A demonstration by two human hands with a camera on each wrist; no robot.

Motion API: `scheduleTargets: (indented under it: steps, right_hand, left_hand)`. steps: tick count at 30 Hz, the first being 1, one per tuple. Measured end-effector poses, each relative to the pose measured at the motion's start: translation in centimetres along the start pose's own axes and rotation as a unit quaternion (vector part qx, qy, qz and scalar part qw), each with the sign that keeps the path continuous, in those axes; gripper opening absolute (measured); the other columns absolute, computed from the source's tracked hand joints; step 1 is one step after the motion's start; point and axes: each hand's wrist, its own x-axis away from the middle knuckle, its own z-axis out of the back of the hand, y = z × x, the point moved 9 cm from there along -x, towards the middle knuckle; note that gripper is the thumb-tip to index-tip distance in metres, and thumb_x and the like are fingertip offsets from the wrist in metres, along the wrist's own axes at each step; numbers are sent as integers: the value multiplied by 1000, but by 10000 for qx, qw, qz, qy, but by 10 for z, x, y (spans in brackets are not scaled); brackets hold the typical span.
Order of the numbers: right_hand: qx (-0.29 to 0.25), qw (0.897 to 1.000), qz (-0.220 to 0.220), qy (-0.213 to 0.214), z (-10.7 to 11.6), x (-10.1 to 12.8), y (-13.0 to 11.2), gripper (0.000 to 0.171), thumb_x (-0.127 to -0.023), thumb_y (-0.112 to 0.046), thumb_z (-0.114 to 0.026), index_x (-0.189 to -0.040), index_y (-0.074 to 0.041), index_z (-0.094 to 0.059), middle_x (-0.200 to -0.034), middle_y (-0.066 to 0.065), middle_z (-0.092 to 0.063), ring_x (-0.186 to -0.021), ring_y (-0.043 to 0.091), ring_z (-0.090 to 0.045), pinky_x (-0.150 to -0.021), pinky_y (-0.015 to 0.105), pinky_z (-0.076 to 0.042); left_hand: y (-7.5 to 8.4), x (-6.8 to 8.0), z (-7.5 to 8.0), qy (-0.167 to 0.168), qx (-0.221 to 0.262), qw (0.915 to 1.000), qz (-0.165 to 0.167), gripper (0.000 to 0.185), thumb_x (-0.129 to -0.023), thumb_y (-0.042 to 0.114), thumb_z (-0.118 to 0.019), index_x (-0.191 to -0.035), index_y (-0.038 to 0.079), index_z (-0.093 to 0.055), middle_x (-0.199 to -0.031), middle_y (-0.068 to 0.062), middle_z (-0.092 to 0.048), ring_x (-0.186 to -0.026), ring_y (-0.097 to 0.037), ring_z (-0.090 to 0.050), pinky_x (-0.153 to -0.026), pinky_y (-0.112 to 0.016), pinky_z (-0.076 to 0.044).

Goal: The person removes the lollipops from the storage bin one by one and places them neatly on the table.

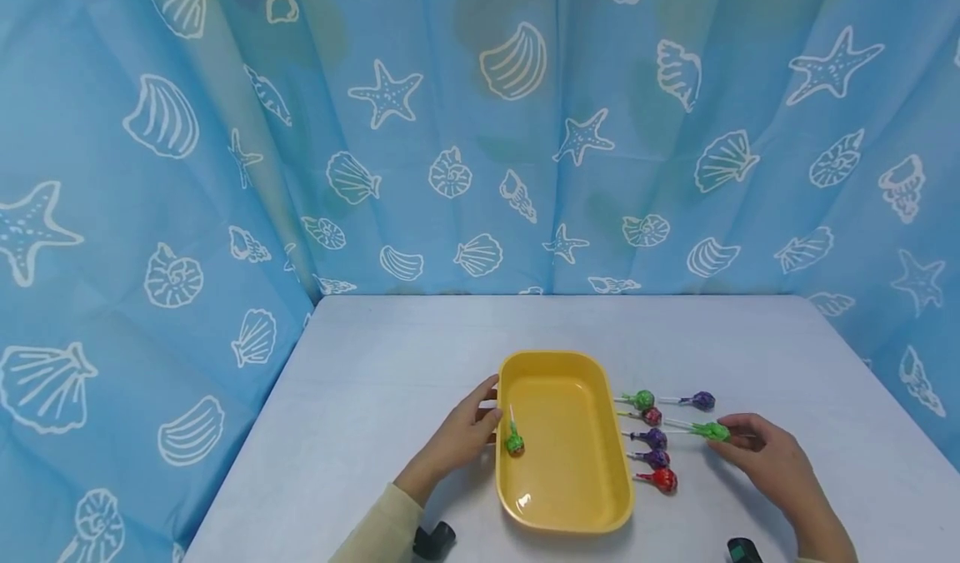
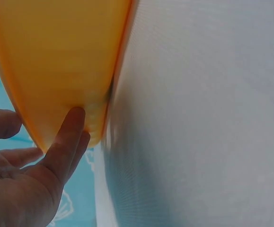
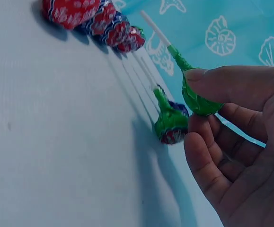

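My right hand (image 1: 768,455) pinches a green-wrapped lollipop (image 3: 196,92) by its head between thumb and fingers, its white stick pointing away. Just below it, in the right wrist view, a second green lollipop (image 3: 170,120) sits close to the table. My left hand (image 1: 461,430) touches the left side of a yellow tray (image 1: 562,496). In the left wrist view, its fairly straight fingers (image 2: 66,142) rest against the tray's outer wall. One green lollipop (image 1: 514,443) lies inside the tray, near its left wall.
Right of the tray, several lollipops lie in a column, from a green one (image 1: 642,399) to a red one (image 1: 664,480). A purple lollipop (image 1: 702,401) lies farther right. Dark objects (image 1: 435,540) show at the table's front. A blue shell-patterned curtain (image 1: 450,130) hangs behind the white table (image 1: 375,355).
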Motion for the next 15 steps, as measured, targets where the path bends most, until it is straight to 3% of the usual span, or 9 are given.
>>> scheduleTargets:
  steps: [15]
  right_hand:
    - [329,9978,-516,-267,-3,-1,26,60,-84,-27,-83,-122,13,-57,-97,18,-68,-92,38,-63,-81,57,-52]
  left_hand:
    - [-1,0,0,-14,25,10000,-17,56,-108,13,-49,-161,11,-29,-148,-16,-46,-129,-35,-55,-91,-37,-61]
